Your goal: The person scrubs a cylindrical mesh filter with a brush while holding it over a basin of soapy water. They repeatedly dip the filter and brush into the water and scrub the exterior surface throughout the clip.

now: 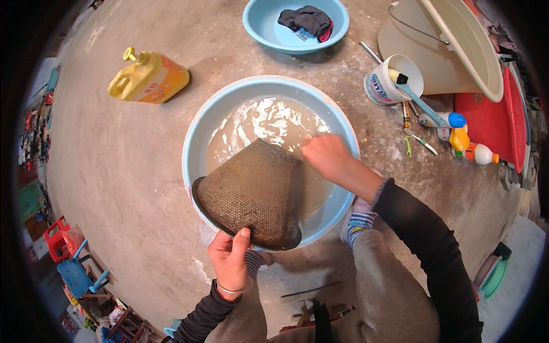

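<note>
A large light-blue plastic basin (pixel 187 159) with murky, sudsy water (pixel 257 122) stands on the floor before me. Over its near left part a dark perforated metal basket or guard (pixel 261 188) is tilted, its black rim toward me. My left hand (pixel 231 257) grips that rim between thumb and fingers. Above the water at the basin's right side is my right hand (pixel 326 155), its fingers curled, close to the basket's upper right edge. Whether it holds something small is hidden by the fingers.
A yellow pump jug (pixel 150 79) stands left. Beyond the basin is a smaller blue basin (pixel 253 32) holding dark cloth (pixel 306 21). At right are a white tub (pixel 377 88) with a brush (pixel 422 105), a large beige bucket (pixel 411 55), a red basin (pixel 489 120), bottles (pixel 476 153) and a toothbrush (pixel 422 142).
</note>
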The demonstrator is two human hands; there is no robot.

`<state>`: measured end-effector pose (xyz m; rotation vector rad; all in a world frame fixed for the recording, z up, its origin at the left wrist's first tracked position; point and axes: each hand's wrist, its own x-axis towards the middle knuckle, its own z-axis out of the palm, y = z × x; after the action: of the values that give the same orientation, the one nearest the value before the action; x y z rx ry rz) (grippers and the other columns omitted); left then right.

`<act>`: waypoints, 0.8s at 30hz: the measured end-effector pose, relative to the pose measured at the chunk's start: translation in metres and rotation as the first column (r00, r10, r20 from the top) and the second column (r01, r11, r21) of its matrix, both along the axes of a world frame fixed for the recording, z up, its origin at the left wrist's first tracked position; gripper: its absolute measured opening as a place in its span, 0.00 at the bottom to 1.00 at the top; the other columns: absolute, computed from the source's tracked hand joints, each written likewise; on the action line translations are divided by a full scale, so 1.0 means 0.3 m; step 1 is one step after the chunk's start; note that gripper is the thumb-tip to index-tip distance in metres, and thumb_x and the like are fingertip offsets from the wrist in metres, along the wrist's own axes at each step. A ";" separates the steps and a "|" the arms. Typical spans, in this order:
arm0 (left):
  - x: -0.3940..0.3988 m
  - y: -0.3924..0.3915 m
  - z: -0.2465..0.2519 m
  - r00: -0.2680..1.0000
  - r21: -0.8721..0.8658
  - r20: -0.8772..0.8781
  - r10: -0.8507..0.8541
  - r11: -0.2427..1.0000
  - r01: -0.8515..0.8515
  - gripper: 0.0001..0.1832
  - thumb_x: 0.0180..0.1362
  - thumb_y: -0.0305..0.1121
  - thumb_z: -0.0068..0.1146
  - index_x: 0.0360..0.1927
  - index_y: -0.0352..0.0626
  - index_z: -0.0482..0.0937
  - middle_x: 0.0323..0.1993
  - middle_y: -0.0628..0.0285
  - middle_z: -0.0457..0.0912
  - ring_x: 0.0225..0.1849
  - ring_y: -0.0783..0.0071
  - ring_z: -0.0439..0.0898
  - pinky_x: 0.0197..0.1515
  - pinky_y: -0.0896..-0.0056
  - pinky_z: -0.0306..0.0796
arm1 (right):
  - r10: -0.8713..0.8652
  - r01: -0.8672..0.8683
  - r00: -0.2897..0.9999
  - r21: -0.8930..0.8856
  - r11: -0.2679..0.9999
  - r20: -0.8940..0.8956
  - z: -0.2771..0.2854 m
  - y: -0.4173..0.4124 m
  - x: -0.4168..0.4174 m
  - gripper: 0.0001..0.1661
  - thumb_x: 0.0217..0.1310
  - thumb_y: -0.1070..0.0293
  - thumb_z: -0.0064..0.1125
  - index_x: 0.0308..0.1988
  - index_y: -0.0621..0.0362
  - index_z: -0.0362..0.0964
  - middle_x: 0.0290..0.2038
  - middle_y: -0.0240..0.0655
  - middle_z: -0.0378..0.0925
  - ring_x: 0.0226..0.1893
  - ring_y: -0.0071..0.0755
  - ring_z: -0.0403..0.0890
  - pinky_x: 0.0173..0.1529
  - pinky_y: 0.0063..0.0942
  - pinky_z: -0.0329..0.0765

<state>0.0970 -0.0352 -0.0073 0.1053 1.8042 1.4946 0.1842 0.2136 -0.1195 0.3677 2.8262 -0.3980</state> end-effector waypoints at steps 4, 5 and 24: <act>-0.021 -0.052 0.010 0.999 -0.029 -0.016 0.036 0.999 -0.037 0.06 0.63 0.29 0.55 0.32 0.37 0.77 0.28 0.72 0.77 0.26 0.87 0.68 0.30 0.82 0.63 | -0.231 0.198 0.959 -0.189 0.962 -0.167 0.208 -0.056 0.073 0.09 0.49 0.74 0.59 0.36 0.61 0.76 0.24 0.46 0.77 0.24 0.46 0.81 0.26 0.38 0.76; -0.026 -0.061 0.012 0.999 -0.022 -0.020 0.048 0.999 -0.048 0.06 0.63 0.28 0.55 0.33 0.36 0.78 0.29 0.71 0.78 0.28 0.87 0.69 0.32 0.82 0.64 | -0.291 0.231 0.929 -0.255 0.939 -0.229 0.282 -0.071 0.100 0.10 0.52 0.73 0.58 0.38 0.62 0.75 0.23 0.46 0.76 0.23 0.45 0.81 0.24 0.36 0.76; 0.032 -0.032 -0.038 0.879 -0.174 -0.401 -0.257 0.964 0.203 0.08 0.51 0.19 0.59 0.36 0.36 0.82 0.31 0.58 0.82 0.37 0.66 0.77 0.45 0.70 0.68 | -0.243 0.058 0.851 -0.376 0.925 -0.465 0.328 -0.272 0.118 0.16 0.56 0.71 0.57 0.46 0.60 0.72 0.23 0.38 0.72 0.19 0.40 0.77 0.19 0.37 0.73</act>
<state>0.1066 -0.0448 -0.0186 0.6015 2.1333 1.2458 0.2196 0.1321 -0.0211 0.4697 3.1322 -1.1753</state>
